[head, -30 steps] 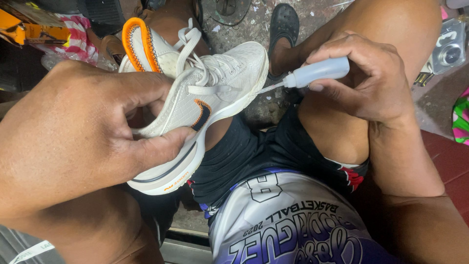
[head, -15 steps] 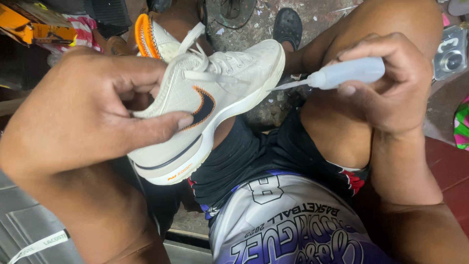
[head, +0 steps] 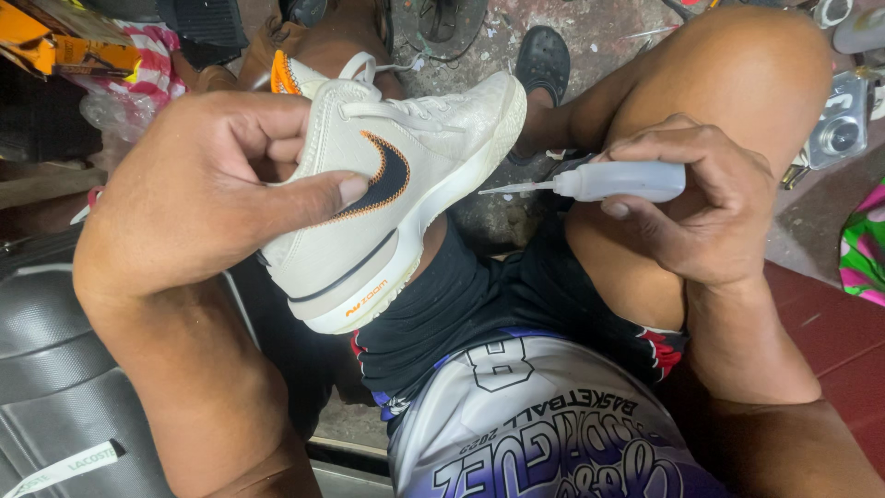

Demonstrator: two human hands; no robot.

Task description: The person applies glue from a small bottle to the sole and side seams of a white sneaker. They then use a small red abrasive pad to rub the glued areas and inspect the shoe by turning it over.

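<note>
A white sneaker (head: 387, 194) is gripped by the left hand (head: 212, 189) above the lap, thumb pressed on its side. A small squeeze bottle (head: 619, 181) is held by the closed fingers (head: 687, 166) of the right hand (head: 710, 207), its thin nozzle pointed near the sole.

left hand (head: 212, 194): gripped white sneaker (head: 406, 184), thumb on its side
right hand (head: 710, 207): held glue bottle (head: 618, 181), nozzle just beside sole
</note>
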